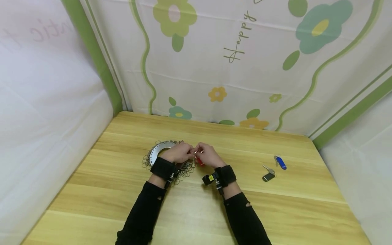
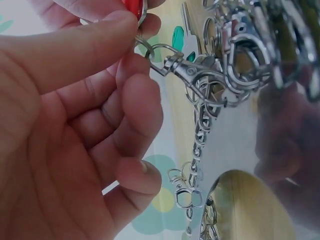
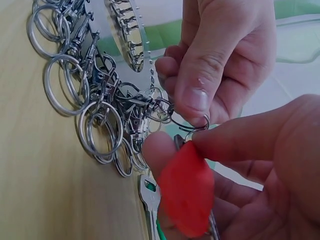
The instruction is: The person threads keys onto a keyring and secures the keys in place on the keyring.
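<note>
Head view shows both hands meeting near the middle of the wooden table (image 1: 214,211), over a steel disc (image 1: 159,149) hung with key rings and swivel clasps. The left hand (image 1: 177,153) pinches 1 split ring (image 3: 192,122) between thumb and forefinger; the right hand (image 1: 208,156) grips a red-capped key (image 3: 187,192), with a second plain key (image 3: 150,197) under it. To thread it well, I would hold the ring steady, pry the coil open with a thumbnail, then wind the key's eye round. Toward the right edge lie 2 more keys: a blue-capped key (image 1: 280,162) and a black-capped key (image 1: 268,176). The loose rings look like about 20, too tangled to count.
</note>
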Demonstrator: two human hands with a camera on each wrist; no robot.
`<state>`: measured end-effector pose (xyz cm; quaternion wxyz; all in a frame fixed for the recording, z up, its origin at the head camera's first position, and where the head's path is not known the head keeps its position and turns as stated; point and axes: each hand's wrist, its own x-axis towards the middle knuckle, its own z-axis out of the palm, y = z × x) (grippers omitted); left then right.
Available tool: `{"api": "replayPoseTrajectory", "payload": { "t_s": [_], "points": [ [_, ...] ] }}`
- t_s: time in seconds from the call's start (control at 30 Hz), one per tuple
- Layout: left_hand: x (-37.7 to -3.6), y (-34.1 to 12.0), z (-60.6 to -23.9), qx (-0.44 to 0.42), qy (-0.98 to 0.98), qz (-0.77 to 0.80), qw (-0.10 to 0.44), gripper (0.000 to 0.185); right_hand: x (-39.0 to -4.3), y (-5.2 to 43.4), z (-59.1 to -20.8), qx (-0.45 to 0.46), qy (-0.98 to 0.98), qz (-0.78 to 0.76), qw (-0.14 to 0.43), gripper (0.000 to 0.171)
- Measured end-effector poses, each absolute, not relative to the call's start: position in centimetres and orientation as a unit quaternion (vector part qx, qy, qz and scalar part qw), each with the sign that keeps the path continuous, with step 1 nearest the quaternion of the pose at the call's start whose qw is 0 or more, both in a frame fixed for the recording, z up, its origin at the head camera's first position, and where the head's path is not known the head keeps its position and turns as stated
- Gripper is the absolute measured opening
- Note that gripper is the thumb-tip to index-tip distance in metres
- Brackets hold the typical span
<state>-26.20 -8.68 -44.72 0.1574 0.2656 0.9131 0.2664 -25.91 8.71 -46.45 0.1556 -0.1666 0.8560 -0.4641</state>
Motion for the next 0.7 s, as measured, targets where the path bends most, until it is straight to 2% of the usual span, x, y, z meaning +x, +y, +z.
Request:
{"api": "replayPoseTrajectory", "payload": {
  "t_s": [0.17,0.43,0.7],
  "points": [
    [-26.19,-8.69,-44.75,0.264,0.911,0.268,0.167,0.025,-25.81,8.67,-46.35,-0.179,0.861,-0.452,0.151,0.007],
    [-26.16,-8.77,-44.29,0.247,0.913,0.29,0.145,0.017,-25.79,8.53,-46.18,-0.167,0.869,-0.447,0.134,0.005],
    [-26.06,-8.9,-44.31,0.272,0.908,0.289,0.136,0.011,-25.91,8.72,-46.55,-0.16,0.875,-0.44,0.119,0.006]
  ]
}}
